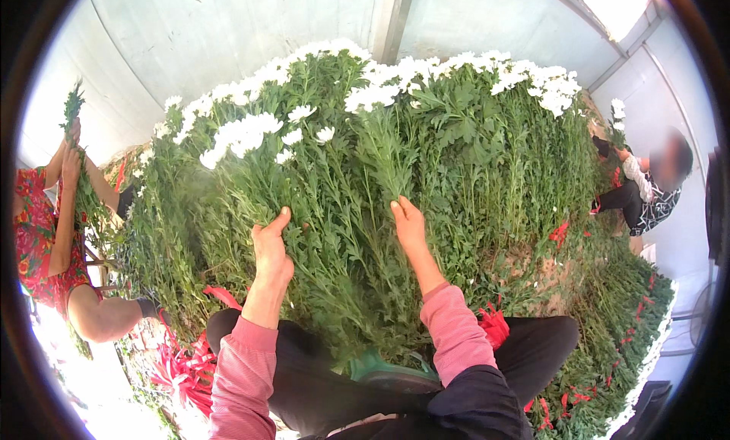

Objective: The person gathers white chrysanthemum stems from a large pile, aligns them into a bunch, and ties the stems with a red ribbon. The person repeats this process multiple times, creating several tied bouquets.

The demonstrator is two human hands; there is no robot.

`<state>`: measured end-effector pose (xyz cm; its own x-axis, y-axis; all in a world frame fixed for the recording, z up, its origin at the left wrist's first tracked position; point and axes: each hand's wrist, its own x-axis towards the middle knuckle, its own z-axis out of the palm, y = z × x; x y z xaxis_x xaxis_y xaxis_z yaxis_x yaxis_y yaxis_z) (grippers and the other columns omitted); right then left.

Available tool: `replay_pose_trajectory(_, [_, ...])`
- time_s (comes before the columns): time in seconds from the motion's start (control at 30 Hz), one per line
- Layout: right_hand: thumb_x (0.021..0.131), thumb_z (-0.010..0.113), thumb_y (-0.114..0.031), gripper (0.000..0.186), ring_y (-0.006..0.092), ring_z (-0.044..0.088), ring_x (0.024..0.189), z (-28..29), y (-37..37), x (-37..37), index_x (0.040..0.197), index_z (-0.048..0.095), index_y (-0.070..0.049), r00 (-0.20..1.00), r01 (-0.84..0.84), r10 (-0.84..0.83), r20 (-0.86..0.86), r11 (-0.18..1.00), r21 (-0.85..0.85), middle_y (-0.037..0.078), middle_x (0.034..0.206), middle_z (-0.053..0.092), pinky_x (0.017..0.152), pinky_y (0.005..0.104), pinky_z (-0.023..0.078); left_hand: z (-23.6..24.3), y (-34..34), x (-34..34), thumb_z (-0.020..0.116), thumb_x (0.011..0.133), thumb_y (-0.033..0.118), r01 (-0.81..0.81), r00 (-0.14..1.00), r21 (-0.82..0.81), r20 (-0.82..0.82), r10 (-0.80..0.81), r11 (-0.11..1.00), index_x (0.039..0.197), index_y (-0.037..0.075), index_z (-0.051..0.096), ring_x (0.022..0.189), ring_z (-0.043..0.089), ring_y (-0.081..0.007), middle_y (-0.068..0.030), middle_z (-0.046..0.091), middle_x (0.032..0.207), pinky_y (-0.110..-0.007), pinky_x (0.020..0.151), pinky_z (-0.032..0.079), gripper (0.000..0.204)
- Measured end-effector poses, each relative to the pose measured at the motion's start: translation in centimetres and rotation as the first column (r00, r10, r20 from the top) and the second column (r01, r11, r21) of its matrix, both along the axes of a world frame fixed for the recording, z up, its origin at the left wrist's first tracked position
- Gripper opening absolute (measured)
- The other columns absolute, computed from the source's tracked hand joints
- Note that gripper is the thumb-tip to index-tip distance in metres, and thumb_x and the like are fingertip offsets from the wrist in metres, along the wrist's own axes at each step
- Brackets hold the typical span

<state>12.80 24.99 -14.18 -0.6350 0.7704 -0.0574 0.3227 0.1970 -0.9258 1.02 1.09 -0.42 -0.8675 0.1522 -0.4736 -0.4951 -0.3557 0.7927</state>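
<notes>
My left hand (270, 254) is closed on leafy stems in front of me, just below a cluster of white chrysanthemums (243, 136). A little to its right, my right hand (411, 235) grips more green stems (384, 158), thumb uppermost. Both hands are over a broad heap of long-stemmed white flowers (540, 90). Their leaves hide some of what my fingers hold. A red ribbon bundle (493, 330) lies just past my right sleeve, by my knee.
Co-workers sit at the far left (42, 235) and far right (658, 189), each holding flowers. Red ribbons (182, 375) pile at lower left. More tied bunches (608, 364) lie at lower right. A green shoe (369, 364) is below my hands. Pale panel walls (289, 18) enclose the heap.
</notes>
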Motion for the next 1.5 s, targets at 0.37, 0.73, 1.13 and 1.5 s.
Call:
replay_pose_trajectory(0.37, [0.094,0.064,-0.024,0.023,0.0411,0.053,0.114,-1.1,-3.4,-2.3,0.104,0.067,-0.003,0.921,-0.39,0.371,0.12,0.861,0.327,0.018,0.124,0.062,0.101,0.0467,0.044,0.9,-0.5,0.2,0.072,0.09,0.011,0.019,0.999,-0.005,0.033,-0.019,1.0,0.117,0.003,0.046,0.085,0.068,-0.0265,-0.0135,0.063,0.108,-0.045,0.072,0.059,0.038])
replay_pose_trajectory(0.73, [0.1,0.056,-0.018,0.023,0.03,0.063,0.083,4.1,1.6,-3.8,0.11,0.062,0.002,0.998,0.047,-0.043,-0.042,0.994,0.099,0.013,0.092,0.064,0.076,0.0391,0.05,-0.4,-1.5,-0.5,0.072,0.09,0.011,0.012,1.0,0.047,0.015,-0.013,0.999,0.11,0.0,0.051,0.08,0.069,-0.0279,-0.0145,0.067,0.101,-0.046,0.069,0.059,0.031])
replay_pose_trajectory(1.13, [0.096,0.06,-0.006,0.013,0.0274,0.059,0.073,9.1,-12.8,2.4,0.105,0.061,0.003,0.911,-0.337,0.396,-0.117,0.877,0.344,0.016,0.088,0.06,0.064,0.0361,0.047,1.2,0.3,0.2,0.077,0.085,0.014,-0.039,0.988,0.031,0.149,0.034,0.999,0.124,0.001,0.04,0.117,0.053,-0.0248,-0.0143,0.06,0.12,-0.044,0.105,0.04,0.056])
replay_pose_trajectory(1.5, [0.099,0.057,-0.016,0.029,0.0405,0.059,0.106,6.5,-12.3,1.7,0.12,0.06,0.003,0.959,-0.278,0.284,0.01,0.932,0.232,0.024,0.119,0.061,0.089,0.0461,0.048,-1.6,0.1,-0.8,0.068,0.091,0.007,-0.154,0.987,0.119,0.072,0.146,0.981,0.119,-0.001,0.05,0.081,0.07,-0.0328,-0.0168,0.067,0.104,-0.05,0.072,0.06,0.034])
